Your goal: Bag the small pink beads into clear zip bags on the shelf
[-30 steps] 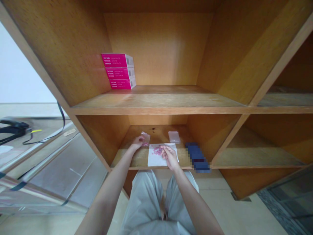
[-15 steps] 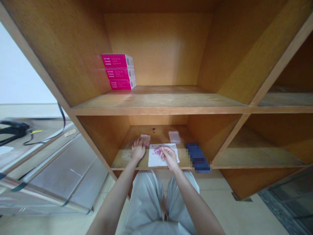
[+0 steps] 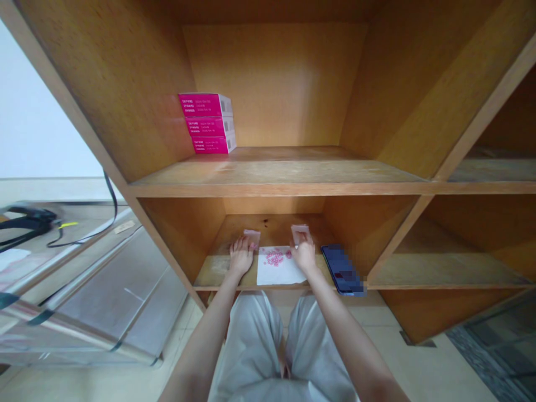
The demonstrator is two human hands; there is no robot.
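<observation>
On the lower shelf, a white sheet of paper (image 3: 272, 274) bears a cluster of small pink pills (image 3: 275, 257), and a few more pills lie by its upper right edge. My left hand (image 3: 242, 257) rests open on the wood left of the paper, fingers spread. Its fingertips are beside a small clear plastic bag (image 3: 252, 235) that has some pink at its lower edge. Over the front part of a second small plastic bag (image 3: 300, 228) is my right hand (image 3: 305, 257), fingers bent together. What its fingertips hold, if anything, is hidden.
A dark phone (image 3: 338, 269), partly pixelated, lies right of the paper. Three stacked pink boxes (image 3: 208, 124) stand on the upper shelf at left. A wooden divider (image 3: 397, 240) bounds the compartment. Left of the cabinet is a frame with clear panels (image 3: 113, 290).
My right hand has moved from the pills on the paper up and right to the second plastic bag. My left hand stays beside the first bag. The view has shifted slightly.
</observation>
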